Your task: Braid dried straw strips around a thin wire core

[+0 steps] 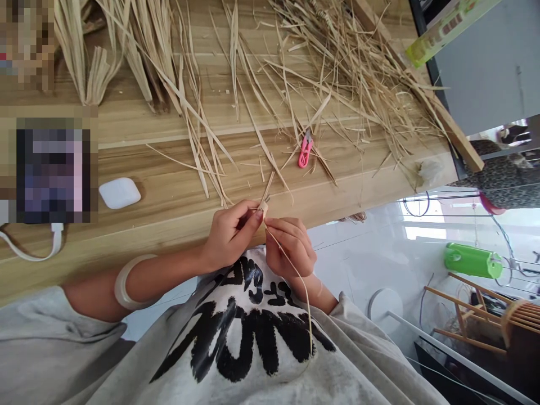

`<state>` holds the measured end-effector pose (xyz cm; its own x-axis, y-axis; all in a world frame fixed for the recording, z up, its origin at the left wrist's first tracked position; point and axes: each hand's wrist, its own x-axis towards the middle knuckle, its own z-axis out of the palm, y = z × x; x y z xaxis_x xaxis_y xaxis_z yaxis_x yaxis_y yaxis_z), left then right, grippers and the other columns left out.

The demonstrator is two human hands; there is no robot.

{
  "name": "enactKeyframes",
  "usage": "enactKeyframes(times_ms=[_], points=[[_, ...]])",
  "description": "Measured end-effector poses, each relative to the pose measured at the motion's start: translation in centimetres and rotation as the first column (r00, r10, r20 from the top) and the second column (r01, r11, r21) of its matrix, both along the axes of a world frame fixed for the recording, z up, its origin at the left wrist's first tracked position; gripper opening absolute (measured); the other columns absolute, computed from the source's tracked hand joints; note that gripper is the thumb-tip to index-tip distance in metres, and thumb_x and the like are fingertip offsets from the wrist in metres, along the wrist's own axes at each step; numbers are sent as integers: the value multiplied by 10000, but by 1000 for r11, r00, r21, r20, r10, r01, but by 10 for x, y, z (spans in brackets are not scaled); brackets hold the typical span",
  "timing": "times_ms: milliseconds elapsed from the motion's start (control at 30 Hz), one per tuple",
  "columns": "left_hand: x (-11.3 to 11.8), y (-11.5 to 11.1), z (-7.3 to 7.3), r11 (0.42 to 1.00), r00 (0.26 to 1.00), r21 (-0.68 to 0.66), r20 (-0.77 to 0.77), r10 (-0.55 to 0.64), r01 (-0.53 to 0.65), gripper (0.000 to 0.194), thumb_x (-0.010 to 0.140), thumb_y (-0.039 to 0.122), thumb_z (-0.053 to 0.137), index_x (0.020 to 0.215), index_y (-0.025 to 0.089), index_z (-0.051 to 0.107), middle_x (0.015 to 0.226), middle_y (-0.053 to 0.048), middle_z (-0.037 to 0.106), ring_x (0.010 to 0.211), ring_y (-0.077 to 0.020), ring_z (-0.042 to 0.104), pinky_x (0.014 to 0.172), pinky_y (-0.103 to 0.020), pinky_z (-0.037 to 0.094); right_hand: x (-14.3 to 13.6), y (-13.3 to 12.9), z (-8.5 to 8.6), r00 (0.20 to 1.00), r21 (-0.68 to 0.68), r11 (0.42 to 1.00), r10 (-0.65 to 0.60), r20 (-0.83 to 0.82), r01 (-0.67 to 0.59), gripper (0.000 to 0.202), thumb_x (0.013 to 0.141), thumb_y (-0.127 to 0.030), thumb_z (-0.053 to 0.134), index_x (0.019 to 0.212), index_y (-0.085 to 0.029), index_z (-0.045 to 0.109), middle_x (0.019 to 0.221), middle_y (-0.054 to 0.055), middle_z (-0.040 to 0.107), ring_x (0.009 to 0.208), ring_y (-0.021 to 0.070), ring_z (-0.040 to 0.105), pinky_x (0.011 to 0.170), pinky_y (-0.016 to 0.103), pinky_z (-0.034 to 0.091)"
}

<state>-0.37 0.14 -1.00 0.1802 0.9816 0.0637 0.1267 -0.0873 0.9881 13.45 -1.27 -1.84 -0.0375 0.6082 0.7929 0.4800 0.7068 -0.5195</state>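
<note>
My left hand [234, 233] pinches a small pale woven piece [263, 208] at the table's front edge, with short strip ends poking out of its top. Close beside it on the right, my right hand [291, 244] has its fingers pressed together at the base of a long thin straw strand [304, 281]. That strand curves down over the printed shirt. Beyond my hands, pink thread snips [305, 151] lie among loose dry strips [261, 146] on the wooden table [169, 185].
Dry leaf bundles [147, 50] lie at the back left, and a tangled straw heap [358, 84] at the back right by a wooden bar [458, 135]. A white case [120, 193] and blurred device [53, 174] are at left. A green container [472, 260] and wooden chair [468, 315] stand right.
</note>
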Motion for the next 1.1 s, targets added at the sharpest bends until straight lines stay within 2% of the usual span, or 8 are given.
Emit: enactKeyframes(times_ms=[233,433,667,800,967,1100], points=[[0,1,1,998,1000,63,-17,-2,3,279,993,344,514,1009,110,666,533,64,464,461,-64,412,469,-201,336,0,2,-1,1000,-7,1000,19,-3,-19,251,901,-75,579,1122,-189,609,908,80,740,837,177,707,679,321,613],[0,1,0,998,1000,57,-5,7,-7,268,978,350,543,1004,123,684,514,65,468,450,-68,416,467,-203,335,-1,8,2,997,5,998,-58,60,58,163,905,-102,595,1036,-191,633,883,71,729,801,172,701,662,323,613],[0,4,4,998,1000,64,-7,18,-17,336,977,354,533,825,114,713,507,40,459,472,-75,423,478,-209,355,0,3,-6,995,-64,995,-77,57,80,213,912,-98,543,1078,-218,602,936,92,783,826,185,732,664,326,623],[0,5,5,997,1000,76,-2,24,-24,352,986,359,516,818,119,709,514,41,451,478,-74,416,478,-205,356,1,0,-10,996,-117,990,-68,64,75,272,922,-98,518,1145,-232,596,1014,94,783,868,190,744,707,343,636],[-1,5,3,998,1000,58,22,4,-5,403,990,329,508,640,147,587,500,38,453,492,-71,432,483,-200,359,-2,2,-9,999,-119,992,-47,17,49,277,884,-37,557,1110,-187,615,1005,124,785,886,189,751,709,331,636],[-1,7,1,999,1000,48,28,-1,0,415,997,318,499,621,150,553,478,48,432,466,-65,400,470,-201,343,-5,5,-8,996,-128,988,-79,32,82,221,910,-60,530,1073,-193,597,962,120,790,855,183,759,667,314,638]])
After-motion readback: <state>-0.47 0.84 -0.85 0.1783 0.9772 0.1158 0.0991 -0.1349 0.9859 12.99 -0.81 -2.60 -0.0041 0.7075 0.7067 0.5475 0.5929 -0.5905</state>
